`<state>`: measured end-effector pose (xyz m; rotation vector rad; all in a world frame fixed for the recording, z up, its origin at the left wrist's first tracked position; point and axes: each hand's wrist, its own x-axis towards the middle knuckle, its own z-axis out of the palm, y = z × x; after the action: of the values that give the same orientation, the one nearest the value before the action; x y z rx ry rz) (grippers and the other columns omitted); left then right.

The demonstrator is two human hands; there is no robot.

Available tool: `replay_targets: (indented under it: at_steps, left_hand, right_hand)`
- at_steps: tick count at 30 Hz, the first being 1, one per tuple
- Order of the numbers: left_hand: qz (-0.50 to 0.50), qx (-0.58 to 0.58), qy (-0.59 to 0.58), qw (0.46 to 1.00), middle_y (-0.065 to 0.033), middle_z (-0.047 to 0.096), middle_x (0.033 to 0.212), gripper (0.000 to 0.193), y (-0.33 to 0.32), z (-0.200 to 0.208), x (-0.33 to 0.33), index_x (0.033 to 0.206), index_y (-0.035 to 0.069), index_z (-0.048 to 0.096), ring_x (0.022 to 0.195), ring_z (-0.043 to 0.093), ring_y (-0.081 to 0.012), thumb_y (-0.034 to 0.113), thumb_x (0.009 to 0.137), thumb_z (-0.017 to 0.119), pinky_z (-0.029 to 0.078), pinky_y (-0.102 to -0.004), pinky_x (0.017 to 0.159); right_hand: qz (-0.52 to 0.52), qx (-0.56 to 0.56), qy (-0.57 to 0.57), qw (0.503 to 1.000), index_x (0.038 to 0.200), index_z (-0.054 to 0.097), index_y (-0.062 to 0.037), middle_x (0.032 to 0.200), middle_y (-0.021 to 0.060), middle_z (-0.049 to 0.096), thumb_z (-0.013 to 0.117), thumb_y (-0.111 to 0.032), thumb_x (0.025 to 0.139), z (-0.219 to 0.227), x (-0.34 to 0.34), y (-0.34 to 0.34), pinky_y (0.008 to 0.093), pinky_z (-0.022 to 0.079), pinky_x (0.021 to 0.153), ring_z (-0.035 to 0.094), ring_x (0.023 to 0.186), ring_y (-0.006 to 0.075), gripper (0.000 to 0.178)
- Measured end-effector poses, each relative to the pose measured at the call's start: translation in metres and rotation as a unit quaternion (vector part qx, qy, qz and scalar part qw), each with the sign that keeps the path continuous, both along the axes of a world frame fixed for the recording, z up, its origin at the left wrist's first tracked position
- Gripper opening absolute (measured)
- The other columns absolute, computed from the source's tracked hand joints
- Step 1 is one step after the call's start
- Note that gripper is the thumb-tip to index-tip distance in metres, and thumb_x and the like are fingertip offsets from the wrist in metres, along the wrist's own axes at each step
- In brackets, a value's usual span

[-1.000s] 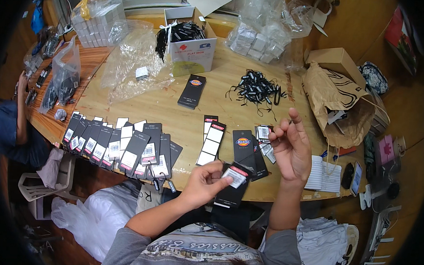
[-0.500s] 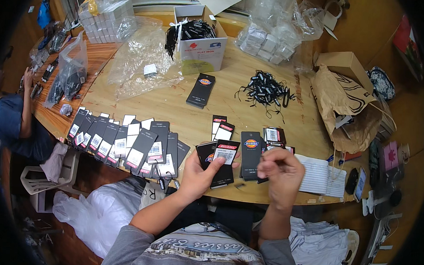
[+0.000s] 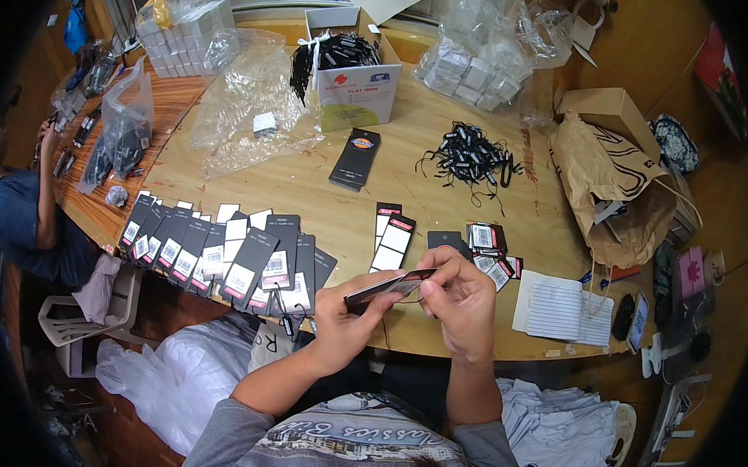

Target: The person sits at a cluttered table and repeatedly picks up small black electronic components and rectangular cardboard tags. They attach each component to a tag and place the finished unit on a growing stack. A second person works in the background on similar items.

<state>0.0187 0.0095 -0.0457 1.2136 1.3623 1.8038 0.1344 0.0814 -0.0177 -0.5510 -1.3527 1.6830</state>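
Note:
My left hand [image 3: 341, 325] is closed around black hang tags [image 3: 386, 291], tilted so mostly their edges show. My right hand [image 3: 464, 308] pinches at the tags' right end. A thin black string [image 3: 406, 301] runs from its fingertips beside the tags; its far end is hidden. Behind the right hand, a black tag [image 3: 447, 238] lies partly covered on the table. Smaller tags with red headers and white panels [image 3: 394, 241] lie just beyond my hands, and more small barcode tags [image 3: 496, 270] lie to the right.
Overlapping barcode tags [image 3: 276, 267] line the left front edge. Farther back are a tag stack [image 3: 354, 162], a pile of black strings [image 3: 469, 158] and a carton [image 3: 356, 99] full of strings. At right are a notebook [image 3: 554, 312] and paper bag [image 3: 614, 177]. A person [image 3: 36, 219] sits far left.
My right hand has moved left and down to meet the tags. My left hand has tipped them from face-up to nearly edge-on.

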Motion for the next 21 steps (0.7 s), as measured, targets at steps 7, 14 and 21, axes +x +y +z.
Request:
replay_targets:
  at_steps: [7,14,21]
  left_hand:
    - [-0.004,0.064,0.198,0.978,-0.013,0.061,0.079,0.026,-0.001,0.015,-0.008,0.091,0.001,0.058,0.066,0.06,-0.0163,-0.007,0.067,0.059,0.046,-0.022,0.056]
    - [-0.09,0.038,0.247,0.964,-0.0147,0.058,0.082,0.033,0.0,0.023,-0.017,0.103,0.002,0.053,0.071,0.059,-0.0233,-0.006,0.071,0.05,0.046,-0.0259,0.061]
    - [-0.161,-0.071,0.071,0.982,-0.0177,0.057,0.092,0.034,-0.008,0.017,-0.014,0.11,0.0,0.045,0.085,0.057,-0.0199,-0.004,0.076,0.048,0.042,-0.0234,0.072]
  right_hand:
    - [0.079,-0.087,0.022,0.993,0.072,0.051,0.0002,0.089,0.0081,0.05,0.055,0.002,0.073,-0.004,0.008,0.006,0.0159,0.038,0.054,0.045,0.065,0.0052,0.005]
    - [0.037,-0.085,0.019,0.995,0.07,0.047,-0.002,0.082,0.0089,0.05,0.054,-0.002,0.075,-0.008,0.004,0.003,0.0163,0.036,0.046,0.044,0.054,0.0065,0.009]
    - [-0.057,0.054,-0.036,0.996,0.072,0.05,-0.0004,0.086,0.0052,0.05,0.06,-0.001,0.07,-0.006,0.01,0.003,0.0186,0.038,0.063,0.047,0.07,0.0087,0.01]
